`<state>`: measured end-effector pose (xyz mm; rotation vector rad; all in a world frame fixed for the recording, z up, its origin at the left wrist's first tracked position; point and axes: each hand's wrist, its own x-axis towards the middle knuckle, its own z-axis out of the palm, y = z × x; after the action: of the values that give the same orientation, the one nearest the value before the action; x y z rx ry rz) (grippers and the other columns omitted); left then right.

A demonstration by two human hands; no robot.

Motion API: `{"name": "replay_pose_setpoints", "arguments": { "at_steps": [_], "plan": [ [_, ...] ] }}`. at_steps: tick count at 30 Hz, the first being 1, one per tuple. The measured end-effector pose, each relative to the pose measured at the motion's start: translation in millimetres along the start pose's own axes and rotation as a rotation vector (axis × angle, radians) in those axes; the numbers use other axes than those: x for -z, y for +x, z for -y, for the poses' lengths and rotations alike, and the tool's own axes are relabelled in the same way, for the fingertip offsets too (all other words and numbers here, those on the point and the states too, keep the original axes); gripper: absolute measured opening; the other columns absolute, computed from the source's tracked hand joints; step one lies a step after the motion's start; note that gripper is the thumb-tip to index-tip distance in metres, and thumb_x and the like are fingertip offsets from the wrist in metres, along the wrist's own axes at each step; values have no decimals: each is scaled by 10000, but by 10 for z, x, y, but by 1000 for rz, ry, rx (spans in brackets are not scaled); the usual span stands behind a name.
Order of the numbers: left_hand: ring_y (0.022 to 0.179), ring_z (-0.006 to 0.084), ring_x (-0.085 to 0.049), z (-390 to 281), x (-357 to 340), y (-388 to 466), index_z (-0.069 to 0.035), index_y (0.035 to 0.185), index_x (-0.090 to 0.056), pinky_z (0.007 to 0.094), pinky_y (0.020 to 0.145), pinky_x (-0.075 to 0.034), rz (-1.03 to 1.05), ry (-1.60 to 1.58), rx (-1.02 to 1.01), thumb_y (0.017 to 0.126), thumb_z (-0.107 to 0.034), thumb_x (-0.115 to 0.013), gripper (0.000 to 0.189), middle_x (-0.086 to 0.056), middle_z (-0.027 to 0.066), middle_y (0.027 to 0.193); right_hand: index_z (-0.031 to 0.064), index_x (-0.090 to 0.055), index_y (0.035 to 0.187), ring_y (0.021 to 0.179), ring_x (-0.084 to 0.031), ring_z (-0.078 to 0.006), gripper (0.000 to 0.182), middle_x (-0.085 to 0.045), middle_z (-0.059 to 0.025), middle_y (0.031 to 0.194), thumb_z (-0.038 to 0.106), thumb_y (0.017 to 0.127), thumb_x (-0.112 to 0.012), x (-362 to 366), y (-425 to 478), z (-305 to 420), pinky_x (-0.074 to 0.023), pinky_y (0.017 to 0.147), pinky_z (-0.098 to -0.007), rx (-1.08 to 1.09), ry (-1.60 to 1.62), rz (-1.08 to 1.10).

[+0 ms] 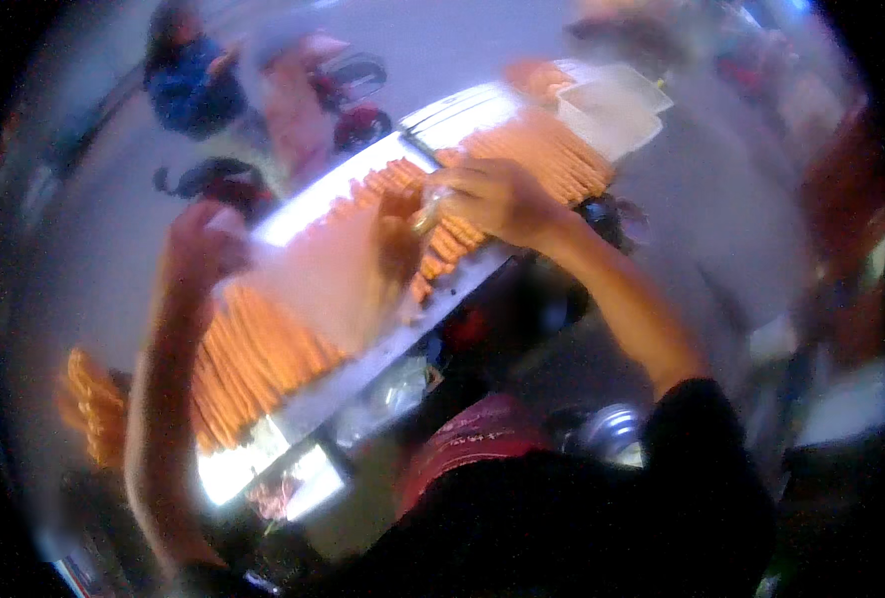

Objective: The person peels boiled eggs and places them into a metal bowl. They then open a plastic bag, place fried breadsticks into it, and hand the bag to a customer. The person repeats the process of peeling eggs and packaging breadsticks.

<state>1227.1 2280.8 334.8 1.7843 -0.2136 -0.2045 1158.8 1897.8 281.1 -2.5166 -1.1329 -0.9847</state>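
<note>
Rows of long orange sticks of food (255,366), perhaps sausages, lie side by side on a long white table or tray (315,202). A thin, pinkish see-through sheet or bag, seemingly plastic (315,276), spreads over their middle. My left hand (207,243) is blurred above the table's left part, its fingers closed on a whitish edge that looks like part of this sheet. At the sheet's other side, my right hand (483,198) pinches a shiny, crumpled piece of clear plastic (429,211) over the sticks. A brownish shape beside those fingertips is too blurred to name.
White plastic containers (613,108) stand at the table's far right end. More orange food (94,407) lies beyond my left forearm. A bright-topped box or tray (315,486) is near the table's lower end. People (195,82) and parked motorcycles (360,123) are across the table.
</note>
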Motion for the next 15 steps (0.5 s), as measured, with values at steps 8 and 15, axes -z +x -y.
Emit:
{"name": "replay_pose_setpoints", "arguments": {
  "at_steps": [8,15],
  "plan": [
    [900,202,-621,-516,-573,555,-92,908,-608,378,789,-511,188,-288,133,942,-247,-566,164,-641,73,913,95,-634,1070,977,-635,-298,193,-627,-104,1120,198,908,-644,-384,-547,-1277,-537,779,-394,150,21,118],
    [890,158,-581,-428,-574,1269,-107,1098,-634,331,778,-466,-351,196,-106,942,-303,-593,254,-638,21,1015,73,-567,1315,1184,-561,-347,398,-594,-173,1267,211,943,-606,-718,-598,-1904,-464,1004,-446,-87,639,202]
  ]
}}
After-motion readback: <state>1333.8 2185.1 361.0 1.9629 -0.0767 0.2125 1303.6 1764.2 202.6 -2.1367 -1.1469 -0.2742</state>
